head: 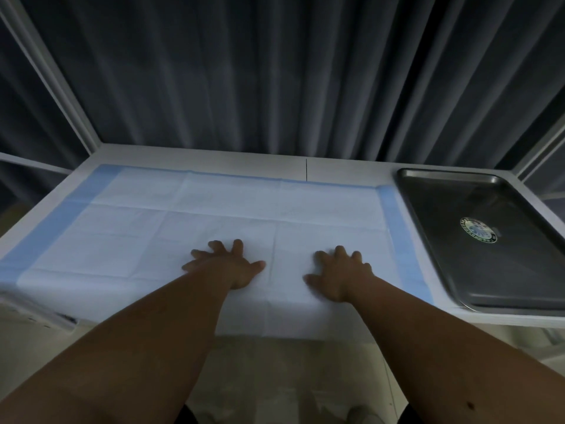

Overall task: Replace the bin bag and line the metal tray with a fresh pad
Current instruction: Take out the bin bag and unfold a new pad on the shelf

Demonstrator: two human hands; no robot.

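Both hands are flat on the pad (195,228) right now, palms down and fingers spread wide, not gripping anything. The left hand (224,264) sits a bit left of the pad's centre crease and the right hand (337,275) just right of it, both toward the near edge, with a small gap between the thumbs.

The pad itself is white with a blue border down the left, right and far sides, fully unfolded so you can see the fold lines. It covers most of the white table (345,166) and its near edge hangs over the front a little.

The metal tray (428,215) is on the right end of the same table, right beside the pad's right blue strip, and it looks bare inside except for a round green-and-white sticker (478,230) near the middle. Can't read what's on it.

Dark pleated curtain (275,71) runs behind the whole table.
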